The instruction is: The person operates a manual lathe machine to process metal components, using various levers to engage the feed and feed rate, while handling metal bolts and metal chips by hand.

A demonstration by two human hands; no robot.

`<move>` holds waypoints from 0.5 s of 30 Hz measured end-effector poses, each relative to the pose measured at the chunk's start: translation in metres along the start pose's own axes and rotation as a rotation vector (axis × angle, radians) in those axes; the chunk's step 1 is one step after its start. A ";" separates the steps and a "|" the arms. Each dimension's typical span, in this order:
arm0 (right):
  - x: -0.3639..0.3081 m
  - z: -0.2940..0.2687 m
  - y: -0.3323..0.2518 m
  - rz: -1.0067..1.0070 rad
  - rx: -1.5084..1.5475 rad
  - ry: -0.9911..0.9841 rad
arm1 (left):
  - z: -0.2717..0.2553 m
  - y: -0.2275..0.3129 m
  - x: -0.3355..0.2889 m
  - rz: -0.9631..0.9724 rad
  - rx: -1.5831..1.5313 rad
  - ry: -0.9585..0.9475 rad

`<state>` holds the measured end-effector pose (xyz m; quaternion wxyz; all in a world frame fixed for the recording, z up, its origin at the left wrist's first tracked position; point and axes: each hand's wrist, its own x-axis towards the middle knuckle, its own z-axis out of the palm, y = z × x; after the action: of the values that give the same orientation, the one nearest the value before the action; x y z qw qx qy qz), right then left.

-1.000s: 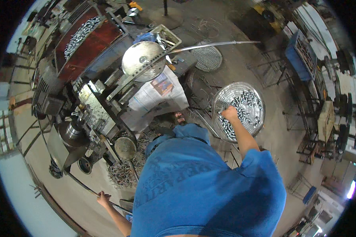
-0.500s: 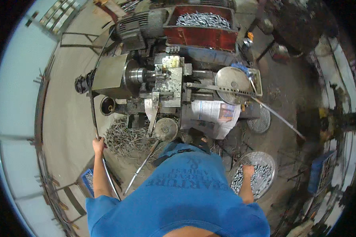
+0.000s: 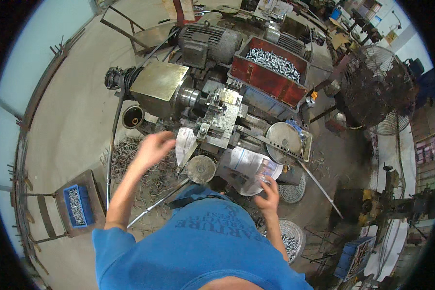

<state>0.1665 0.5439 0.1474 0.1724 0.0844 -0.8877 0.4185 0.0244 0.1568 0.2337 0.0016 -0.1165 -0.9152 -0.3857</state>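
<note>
Your left hand (image 3: 154, 151), left of centre in the frame, has its fingers apart, with nothing seen in its grasp; it is slightly blurred. It is near a white strip of paper (image 3: 184, 142) on the front of a metalworking machine (image 3: 224, 118), which fills the middle of the frame. Your right hand (image 3: 269, 195), right of centre, has curled fingers over the lower right edge of a printed sheet (image 3: 242, 162); you cannot tell from this view whether they pinch anything or touch the paper. Just above that sheet is a round metal disc (image 3: 286, 134), crossed by a perforated bar (image 3: 264, 138). Between your hands, a round knob (image 3: 200, 169) faces up. Beneath your right forearm, at the lower right, a round tray (image 3: 298, 231) carries small metal pieces (image 3: 290, 244). More pieces fill a red bin (image 3: 264, 79) at the upper centre and a blue crate (image 3: 85, 199) at the left.
</note>
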 end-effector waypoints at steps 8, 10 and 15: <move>0.106 0.043 -0.109 -0.361 0.017 -0.294 | 0.074 0.073 0.013 0.075 -0.414 -0.395; 0.109 0.048 -0.113 -0.369 0.034 -0.321 | 0.077 0.064 0.007 0.056 -0.477 -0.369; 0.110 0.058 -0.110 -0.357 0.081 -0.367 | 0.070 0.052 0.000 -0.032 -0.531 -0.429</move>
<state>0.0836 0.4283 0.2327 0.0759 0.3212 -0.8577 0.3943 0.0413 0.2417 0.2215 -0.2274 -0.1769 -0.7641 -0.5773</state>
